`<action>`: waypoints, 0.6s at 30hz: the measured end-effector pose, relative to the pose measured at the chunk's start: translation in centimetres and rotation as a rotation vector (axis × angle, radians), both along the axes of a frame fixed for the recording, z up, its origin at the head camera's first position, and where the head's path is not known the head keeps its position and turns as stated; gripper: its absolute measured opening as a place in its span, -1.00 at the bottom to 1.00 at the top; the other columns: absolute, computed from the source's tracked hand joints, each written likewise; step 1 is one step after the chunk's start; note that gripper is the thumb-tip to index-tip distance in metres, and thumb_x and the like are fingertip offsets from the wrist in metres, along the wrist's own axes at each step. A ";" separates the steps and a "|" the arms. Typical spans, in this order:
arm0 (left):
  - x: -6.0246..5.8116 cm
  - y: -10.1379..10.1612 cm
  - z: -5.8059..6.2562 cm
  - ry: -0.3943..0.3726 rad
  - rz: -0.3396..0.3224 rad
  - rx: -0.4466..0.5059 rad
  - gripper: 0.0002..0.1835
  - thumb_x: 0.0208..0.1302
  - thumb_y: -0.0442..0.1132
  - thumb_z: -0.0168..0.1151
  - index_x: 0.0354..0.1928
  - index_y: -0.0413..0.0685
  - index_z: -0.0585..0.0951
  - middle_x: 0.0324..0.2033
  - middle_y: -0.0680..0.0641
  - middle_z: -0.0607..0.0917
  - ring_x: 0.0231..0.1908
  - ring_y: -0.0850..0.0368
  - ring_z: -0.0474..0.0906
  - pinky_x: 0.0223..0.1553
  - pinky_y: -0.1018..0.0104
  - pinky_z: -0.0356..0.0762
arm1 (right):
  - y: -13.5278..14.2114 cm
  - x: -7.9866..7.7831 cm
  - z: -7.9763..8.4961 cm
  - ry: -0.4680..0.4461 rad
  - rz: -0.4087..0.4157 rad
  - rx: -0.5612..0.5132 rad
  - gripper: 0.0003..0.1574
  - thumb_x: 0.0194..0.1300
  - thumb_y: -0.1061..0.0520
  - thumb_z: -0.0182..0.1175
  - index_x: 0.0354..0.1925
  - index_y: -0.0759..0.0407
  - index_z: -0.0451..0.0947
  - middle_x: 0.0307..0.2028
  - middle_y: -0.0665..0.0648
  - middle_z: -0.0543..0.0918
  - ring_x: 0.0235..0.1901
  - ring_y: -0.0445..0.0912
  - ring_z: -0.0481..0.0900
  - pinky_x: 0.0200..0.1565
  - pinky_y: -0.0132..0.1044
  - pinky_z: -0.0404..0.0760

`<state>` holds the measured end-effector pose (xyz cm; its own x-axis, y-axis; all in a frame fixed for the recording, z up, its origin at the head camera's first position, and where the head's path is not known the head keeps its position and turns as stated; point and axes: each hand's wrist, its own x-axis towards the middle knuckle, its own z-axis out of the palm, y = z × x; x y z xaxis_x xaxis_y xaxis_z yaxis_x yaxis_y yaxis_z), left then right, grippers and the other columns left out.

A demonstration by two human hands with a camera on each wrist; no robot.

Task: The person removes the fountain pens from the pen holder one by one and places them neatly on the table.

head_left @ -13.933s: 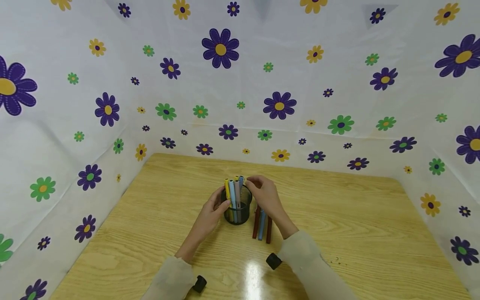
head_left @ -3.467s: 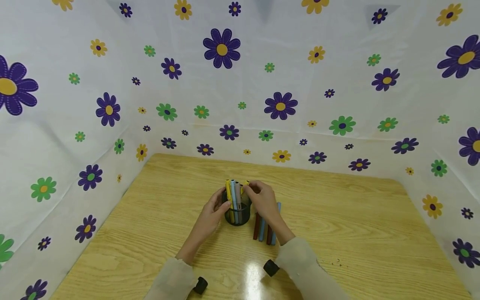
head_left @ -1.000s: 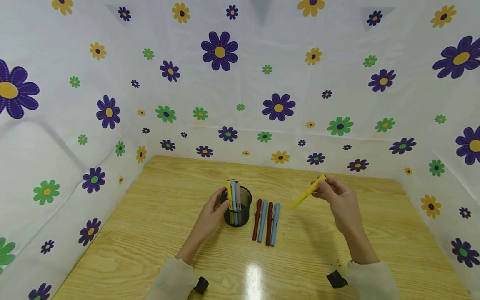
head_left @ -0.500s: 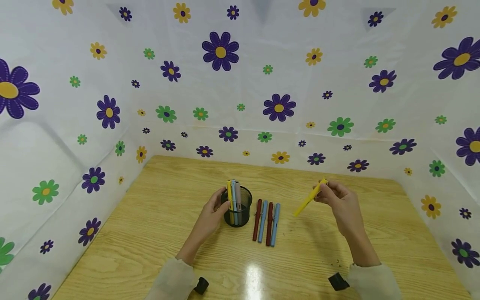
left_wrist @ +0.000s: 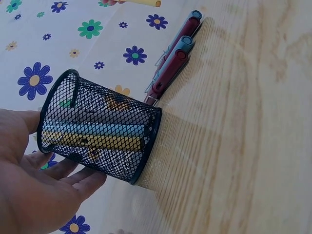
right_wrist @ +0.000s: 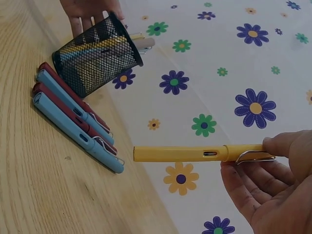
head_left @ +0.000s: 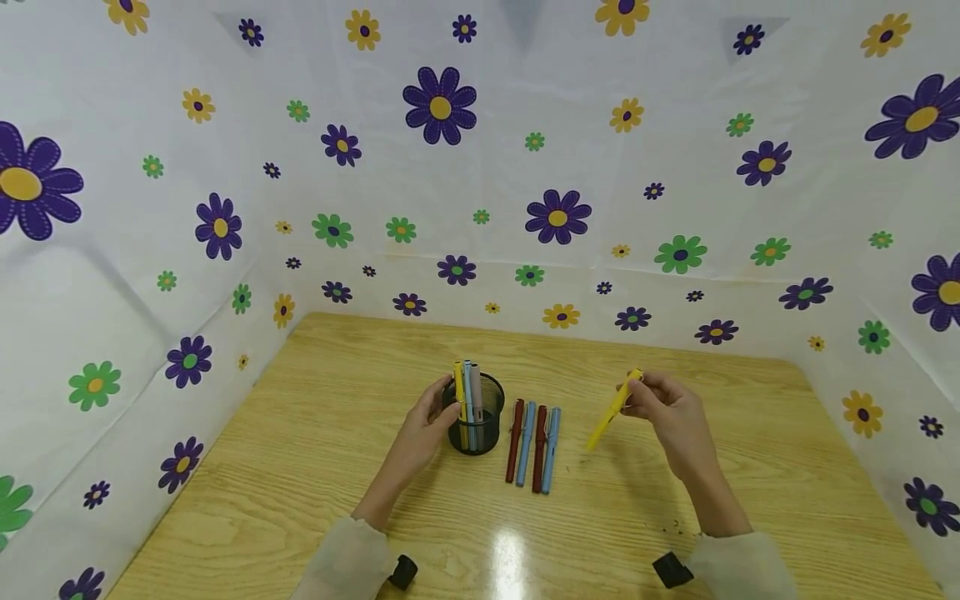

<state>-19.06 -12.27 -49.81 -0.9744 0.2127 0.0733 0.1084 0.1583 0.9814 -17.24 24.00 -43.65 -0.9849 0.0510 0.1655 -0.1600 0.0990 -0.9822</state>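
Note:
My left hand holds the black mesh pen cup from its left side, thumb at the rim. Standing in the cup are a yellow pen, a light blue pen and a grey pen. My right hand pinches another yellow pen by its clip end, thumb against fingers. This pen slants down to the left above the table, its lower end free. Between the hands, dark red pens and light blue pens lie alternating in a row.
The wooden table has a flower-printed white cloth standing round its back and sides. Small dark specks lie near the right forearm. Black wrist straps show at the sleeves.
Since the oldest frame, a second blue pen has joined the row. The right hand has drawn a yellow pen from the cup and carried it right; lately it has lowered and tilted it steeper.

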 end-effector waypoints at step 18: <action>0.1 0.0 0.2 -0.009 -0.008 0.008 -0.28 0.64 -0.02 0.06 0.63 -0.15 0.08 0.59 -0.33 -0.01 0.57 -0.28 -0.09 0.50 -0.15 0.06 | -1.4 0.0 -2.2 -0.087 0.068 0.024 -0.52 0.58 0.13 0.17 0.12 0.58 0.42 -0.06 0.29 0.74 -0.23 -0.11 0.74 -0.08 -0.24 0.75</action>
<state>-19.01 -12.22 -49.63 -0.9733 0.2197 0.0661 0.1007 0.1500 0.9835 -17.23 22.61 -45.87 -0.9967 -0.0189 0.0792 -0.0809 0.1142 -0.9902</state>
